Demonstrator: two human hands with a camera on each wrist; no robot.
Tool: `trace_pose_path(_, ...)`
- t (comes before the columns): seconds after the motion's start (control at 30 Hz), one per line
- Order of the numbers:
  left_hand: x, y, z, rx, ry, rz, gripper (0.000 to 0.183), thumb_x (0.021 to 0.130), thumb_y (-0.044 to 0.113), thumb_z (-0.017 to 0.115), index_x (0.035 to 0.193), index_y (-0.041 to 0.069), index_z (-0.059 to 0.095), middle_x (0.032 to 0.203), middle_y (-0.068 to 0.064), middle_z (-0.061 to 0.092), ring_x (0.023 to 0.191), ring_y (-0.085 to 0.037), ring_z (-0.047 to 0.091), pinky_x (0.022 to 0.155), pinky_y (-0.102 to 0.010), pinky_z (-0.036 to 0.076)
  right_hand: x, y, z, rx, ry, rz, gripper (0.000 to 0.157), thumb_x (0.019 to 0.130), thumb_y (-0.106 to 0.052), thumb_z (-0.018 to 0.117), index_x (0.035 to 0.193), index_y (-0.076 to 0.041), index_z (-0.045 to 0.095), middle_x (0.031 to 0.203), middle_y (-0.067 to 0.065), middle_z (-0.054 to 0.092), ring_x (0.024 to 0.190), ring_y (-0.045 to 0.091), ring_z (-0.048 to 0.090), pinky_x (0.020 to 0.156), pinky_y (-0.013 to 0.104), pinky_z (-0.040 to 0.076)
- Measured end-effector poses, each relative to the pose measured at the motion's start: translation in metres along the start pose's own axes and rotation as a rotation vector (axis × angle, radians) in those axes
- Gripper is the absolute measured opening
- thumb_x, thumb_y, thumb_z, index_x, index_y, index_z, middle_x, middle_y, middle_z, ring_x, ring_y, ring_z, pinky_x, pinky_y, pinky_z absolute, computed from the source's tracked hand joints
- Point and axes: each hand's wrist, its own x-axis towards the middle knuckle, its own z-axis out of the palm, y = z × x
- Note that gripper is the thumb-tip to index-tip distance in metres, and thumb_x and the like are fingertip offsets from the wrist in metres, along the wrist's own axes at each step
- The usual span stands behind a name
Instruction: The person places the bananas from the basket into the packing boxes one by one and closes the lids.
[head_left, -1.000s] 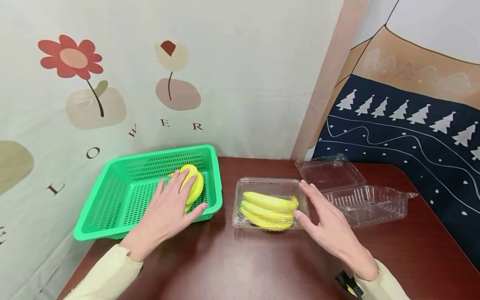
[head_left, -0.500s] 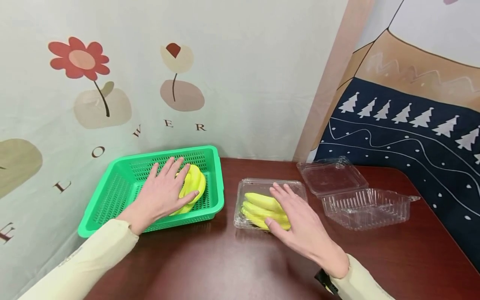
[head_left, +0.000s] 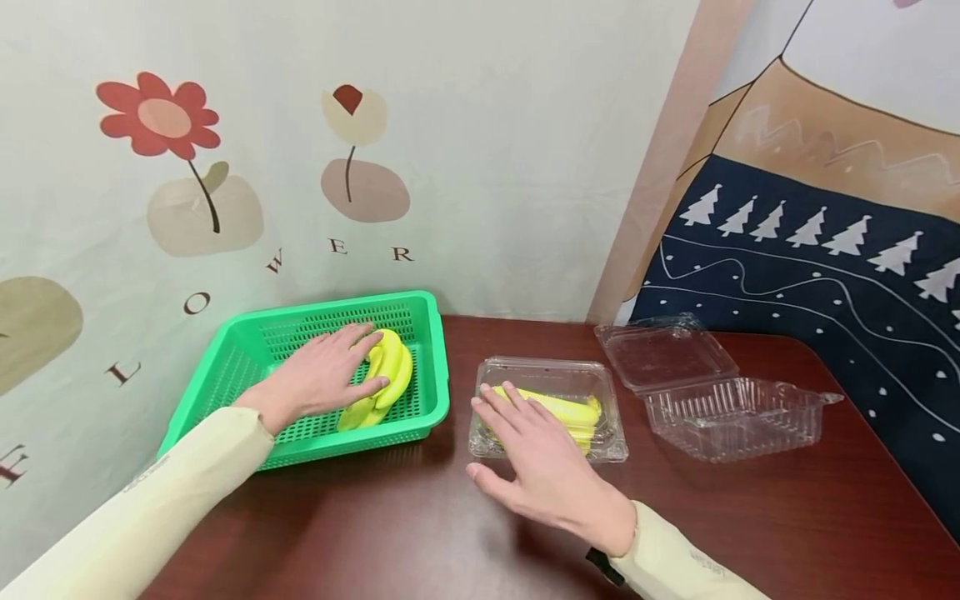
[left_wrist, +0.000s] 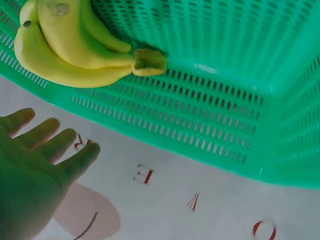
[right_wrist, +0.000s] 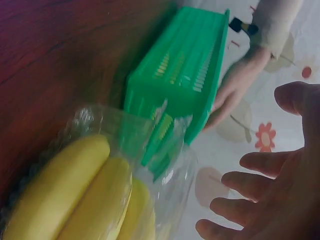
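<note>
My left hand hovers over the green plastic basket, fingers extended beside a bunch of bananas. In the left wrist view that hand shows spread fingers apart from the bananas, whose stem end points toward the basket's long wall. My right hand reaches over a closed clear clamshell box with more bananas inside, partly hiding them. From the right wrist, the fingers of this hand look straight and spread, with nothing in them, above the boxed bananas.
To the right, a second clear clamshell box stands with its lid laid back. All stand on a dark red-brown table. A printed cloth hangs right behind the table's back edge.
My right hand has moved left, from the box's right edge to across its front. The left hand has drawn back from over the bananas to their left side.
</note>
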Motion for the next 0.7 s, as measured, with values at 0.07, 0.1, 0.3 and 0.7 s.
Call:
trace_pose_path(0.07,0.002,-0.001,0.000,-0.087,-0.027,-0.022,0.080,0.101,0.057,0.055,0.154,-0.001,0.043,0.156,-0.024,0.044,0.144,-0.044,0.041,0.115,-0.060,0.036,0.004,-0.005,0.004,-0.021,-0.022,-0.017,0.072,0.098,-0.054,0.060,0.155,-0.012,0.048,0.164,0.006,0.040,0.153,0.029,0.031,0.120,0.051,0.032)
trace_pose_path(0.1,0.003,-0.002,-0.001,-0.131,-0.045,-0.034,0.081,0.101,0.058,0.054,0.155,-0.002,0.042,0.156,-0.024,0.043,0.144,-0.044,0.041,0.115,-0.060,0.036,0.006,-0.008,0.006,-0.028,-0.030,-0.024,0.073,0.098,-0.054,0.060,0.155,-0.012,0.048,0.164,0.006,0.039,0.153,0.029,0.031,0.121,0.051,0.032)
trace_pose_path(0.3,0.010,-0.003,0.001,-0.259,-0.170,-0.057,0.085,0.101,0.060,0.052,0.159,0.000,0.035,0.162,-0.025,0.034,0.147,-0.047,0.036,0.115,-0.063,0.034,0.015,-0.021,0.015,-0.076,-0.086,-0.063,0.072,0.100,-0.057,0.054,0.157,-0.012,0.046,0.166,0.005,0.036,0.154,0.029,0.028,0.121,0.051,0.031)
trace_pose_path(0.7,0.019,-0.009,0.010,-0.229,-0.277,0.068,0.061,0.101,0.037,0.062,0.156,0.016,0.047,0.168,-0.023,0.020,0.146,-0.049,0.035,0.108,-0.064,0.042,0.027,-0.033,0.029,-0.154,-0.124,-0.104,0.070,0.102,-0.058,0.052,0.157,-0.015,0.047,0.166,0.005,0.036,0.152,0.029,0.033,0.118,0.053,0.035)
